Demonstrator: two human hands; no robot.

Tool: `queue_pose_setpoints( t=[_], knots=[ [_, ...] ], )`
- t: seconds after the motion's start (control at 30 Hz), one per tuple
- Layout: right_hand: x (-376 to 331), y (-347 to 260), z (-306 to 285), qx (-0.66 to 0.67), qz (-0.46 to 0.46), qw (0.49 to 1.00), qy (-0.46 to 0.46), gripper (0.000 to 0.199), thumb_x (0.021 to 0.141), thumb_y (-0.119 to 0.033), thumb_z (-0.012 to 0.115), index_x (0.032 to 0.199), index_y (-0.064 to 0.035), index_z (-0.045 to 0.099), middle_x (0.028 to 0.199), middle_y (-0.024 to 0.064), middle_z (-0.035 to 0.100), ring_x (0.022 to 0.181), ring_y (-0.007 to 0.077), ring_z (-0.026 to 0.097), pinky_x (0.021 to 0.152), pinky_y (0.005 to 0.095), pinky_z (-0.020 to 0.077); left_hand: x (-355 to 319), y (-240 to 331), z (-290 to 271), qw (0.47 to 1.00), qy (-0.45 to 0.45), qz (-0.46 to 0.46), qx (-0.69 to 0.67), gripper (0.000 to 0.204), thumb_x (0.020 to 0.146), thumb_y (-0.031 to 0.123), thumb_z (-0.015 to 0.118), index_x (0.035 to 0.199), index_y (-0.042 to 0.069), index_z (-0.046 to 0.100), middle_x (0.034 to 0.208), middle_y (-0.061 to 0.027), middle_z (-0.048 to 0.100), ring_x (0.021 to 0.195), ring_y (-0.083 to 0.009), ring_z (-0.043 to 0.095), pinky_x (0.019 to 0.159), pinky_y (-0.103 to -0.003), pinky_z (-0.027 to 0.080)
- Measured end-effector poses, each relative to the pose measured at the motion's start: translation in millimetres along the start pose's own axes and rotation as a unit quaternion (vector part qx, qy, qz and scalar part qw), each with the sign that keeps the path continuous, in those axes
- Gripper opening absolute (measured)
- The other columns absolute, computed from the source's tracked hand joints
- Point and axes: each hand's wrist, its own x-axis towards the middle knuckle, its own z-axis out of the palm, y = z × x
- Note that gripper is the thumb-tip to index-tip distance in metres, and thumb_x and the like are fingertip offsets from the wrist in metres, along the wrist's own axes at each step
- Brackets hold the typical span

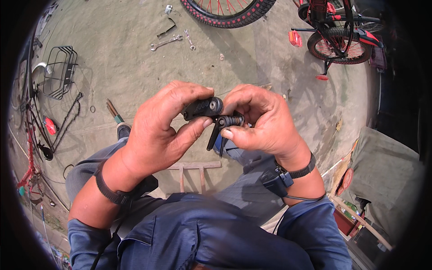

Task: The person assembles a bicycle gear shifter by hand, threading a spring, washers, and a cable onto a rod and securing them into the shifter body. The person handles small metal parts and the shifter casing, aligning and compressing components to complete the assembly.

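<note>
Head view shows left hand (pixel 157 130) and right hand (pixel 263 123) both clamped on a black folding hex-key tool (pixel 211 114) at chest height, keys being fanned out; selecting one judged next.

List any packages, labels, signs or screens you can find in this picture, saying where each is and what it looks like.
None can be made out. The left hand and right hand hold a black folding multi-tool; spanners, a wire basket and a red bicycle are on the ground, all unlabelled as far as shows.
</note>
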Motion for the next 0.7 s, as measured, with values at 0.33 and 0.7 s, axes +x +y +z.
queue_pose_setpoints(
  t=[0.33,0.7],
  knots=[
    [-3,-5,-21,-0.071,-0.065,0.993,0.065,0.029,0.076,0.004,0.076,0.103,0.0031,0.065,0.093,0.0025,0.066,0.082,0.0065,0.062,0.071,0.0219,0.0529,10,-115,-12,0.965,0.116,-0.223,0.080,0.025,0.098,0.020,0.067,0.114,0.000,0.066,0.099,-0.0087,0.072,0.089,-0.0142,0.067,0.081,-0.029,0.054],
    [-19,-16,-68,-0.255,-0.115,0.946,0.163,0.036,0.072,-0.019,0.084,0.096,-0.0067,0.059,0.093,0.0039,0.058,0.084,0.0115,0.054,0.073,0.0232,0.0420,-56,-269,64,0.867,-0.262,-0.268,0.329,0.015,0.090,0.021,0.066,0.093,0.006,0.064,0.096,-0.0148,0.066,0.090,-0.0368,0.065,0.077,-0.046,0.053]
  ],
)
